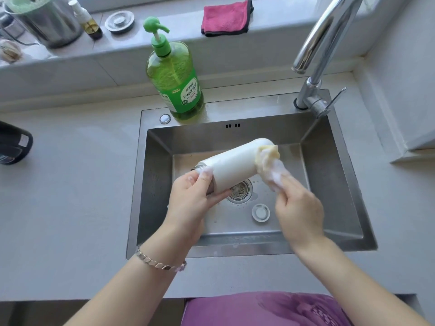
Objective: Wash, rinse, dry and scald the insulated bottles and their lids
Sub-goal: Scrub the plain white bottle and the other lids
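While we lean over the sink (341, 184), our left hand (190, 196) curls its fingers (207, 172) tightly round the bare steel neck of the white insulated bottle (237, 163). Our right hand (299, 215) closes its foam-covered fingers (280, 177) on a yellow sponge (268, 156), pressed against the bottle's base end. Just beside the right hand, a small round lid (260, 212) lies on the sink floor, apart from the bottle. It looks light and easy to lose toward the drain (239, 190), so we would pinch it by the rim. The bottle hangs tilted in the air above that drain, mouth toward our left, base up and to the right. We judge it rigid and fairly weighty for its size. Its smooth white shell is likely slick with suds, so the narrower neck is the safer hold. A slip onto the steel below could dent it. Farther back, a green soap bottle (175, 83) stands on the sink's rear edge, the faucet (315, 50) arches over the right corner, and a pink cloth (226, 17) lies folded on the ledge beyond the desk (70, 184).
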Available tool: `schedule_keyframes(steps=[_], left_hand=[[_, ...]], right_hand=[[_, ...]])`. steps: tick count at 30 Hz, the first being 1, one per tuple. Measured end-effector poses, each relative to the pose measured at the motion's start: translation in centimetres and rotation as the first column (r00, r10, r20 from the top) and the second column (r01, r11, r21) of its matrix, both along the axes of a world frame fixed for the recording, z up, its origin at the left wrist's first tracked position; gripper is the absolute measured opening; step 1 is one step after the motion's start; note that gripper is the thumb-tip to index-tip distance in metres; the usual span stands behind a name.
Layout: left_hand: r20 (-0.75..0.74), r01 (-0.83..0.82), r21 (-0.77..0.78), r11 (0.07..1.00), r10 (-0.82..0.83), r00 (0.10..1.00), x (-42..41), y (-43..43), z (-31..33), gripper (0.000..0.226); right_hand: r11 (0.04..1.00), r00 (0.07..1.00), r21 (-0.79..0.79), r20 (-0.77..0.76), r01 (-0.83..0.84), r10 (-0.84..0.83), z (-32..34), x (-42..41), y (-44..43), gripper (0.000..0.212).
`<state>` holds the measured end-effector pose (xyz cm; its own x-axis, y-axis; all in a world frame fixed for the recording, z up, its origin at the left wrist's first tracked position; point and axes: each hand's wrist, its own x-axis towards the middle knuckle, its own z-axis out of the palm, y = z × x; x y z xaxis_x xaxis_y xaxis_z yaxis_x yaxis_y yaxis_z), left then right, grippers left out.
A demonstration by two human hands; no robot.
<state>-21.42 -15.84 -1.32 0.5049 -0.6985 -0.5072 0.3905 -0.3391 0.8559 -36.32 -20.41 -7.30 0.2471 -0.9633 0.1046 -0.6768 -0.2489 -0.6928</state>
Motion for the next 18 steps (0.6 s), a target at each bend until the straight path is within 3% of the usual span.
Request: schedule_keyframes(steps=[3,4,7,9,11,12,15,16,18], left_hand=[[0.038,0.025,0.011,1.0,-0.026,0.999,0.0,-0.1,-0.1,0.03],[0.037,0.028,0.004,1.0,-0.028,0.999,0.0,-0.1,-0.1,0.03],[0.014,0.012,-0.018,1.0,-0.012,1.0,0.0,-0.1,0.0,0.027],[-0.021,0.01,-0.013,1.0,-0.01,1.0,-0.1,-0.1,0.0,0.029],[-0.073,0.011,-0.016,1.0,-0.013,0.997,-0.1,-0.2,0.2,0.031],[-0.108,0.0,-0.019,1.0,-0.002,0.994,0.0,-0.2,0.4,0.031],[-0.146,-0.021,-0.005,1.0,0.02,0.989,0.5,-0.4,0.9,0.03],[-0.136,-0.023,0.011,1.0,0.024,0.99,0.6,-0.5,0.9,0.031],[-0.115,-0.024,0.039,0.999,0.028,0.993,0.7,-0.5,1.0,0.033]], right_hand=[[0.939,0.957,-0.188,-0.048,-0.289,0.285,0.2,1.3,3.1,0.05],[0.941,0.958,-0.179,-0.047,-0.286,0.282,0.0,0.9,2.8,0.05],[0.999,0.998,0.027,0.063,0.022,-0.023,-0.7,0.2,0.1,0.048],[0.987,0.987,-0.073,0.062,-0.143,0.147,-0.1,1.2,1.3,0.046],[0.917,0.942,-0.24,0.026,-0.318,0.334,-0.6,1.2,2.6,0.046],[0.916,0.944,-0.26,0.042,-0.307,0.328,-1.0,0.5,2.0,0.047],[0.999,0.977,-0.047,0.211,-0.016,0.026,-2.3,-0.6,-0.7,0.05],[0.998,0.974,-0.053,0.221,-0.037,0.048,-2.2,-0.3,-0.5,0.05],[0.949,0.956,-0.214,0.133,-0.23,0.262,-1.8,0.4,1.1,0.053]])
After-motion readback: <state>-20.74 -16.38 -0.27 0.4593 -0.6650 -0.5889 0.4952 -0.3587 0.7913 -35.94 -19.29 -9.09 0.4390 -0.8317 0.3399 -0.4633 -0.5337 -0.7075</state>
